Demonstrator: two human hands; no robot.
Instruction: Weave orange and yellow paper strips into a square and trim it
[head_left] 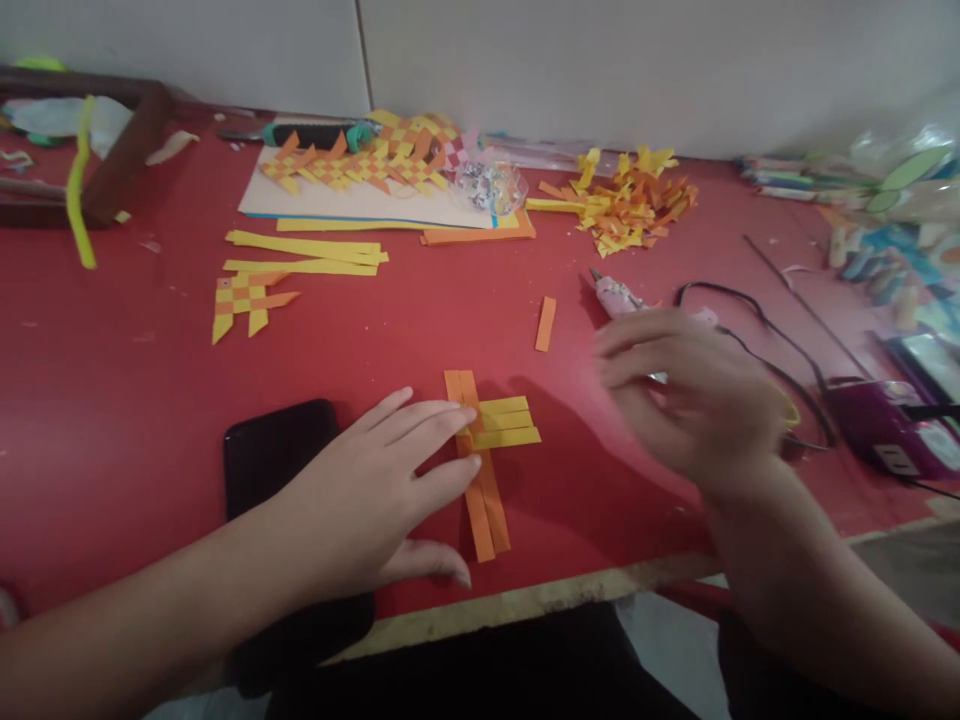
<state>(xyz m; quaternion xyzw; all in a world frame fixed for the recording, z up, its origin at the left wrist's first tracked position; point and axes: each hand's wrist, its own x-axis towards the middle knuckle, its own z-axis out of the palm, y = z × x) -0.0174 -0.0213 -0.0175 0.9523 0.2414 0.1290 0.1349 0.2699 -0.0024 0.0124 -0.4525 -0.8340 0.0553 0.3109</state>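
My left hand (405,465) lies palm down with its fingers spread. Its fingertips rest on a small cross of paper strips: upright orange strips (487,510) with yellow strips (506,423) sticking out to the right. My right hand (686,390) is raised over the table to the right, smeared by motion, its fingers partly curled; whether anything is in them cannot be made out. Just behind it lies a pink glue gun (619,296), partly hidden by the hand. A short orange strip (546,324) lies between the hands, farther back.
A black phone (281,450) lies under my left forearm. Farther back are a woven paper fish (244,298), yellow strips (307,266), several woven fish (352,165) on paper sheets, and a heap of paper scraps (630,205). A black cord (795,345) and purple box (892,425) occupy the right.
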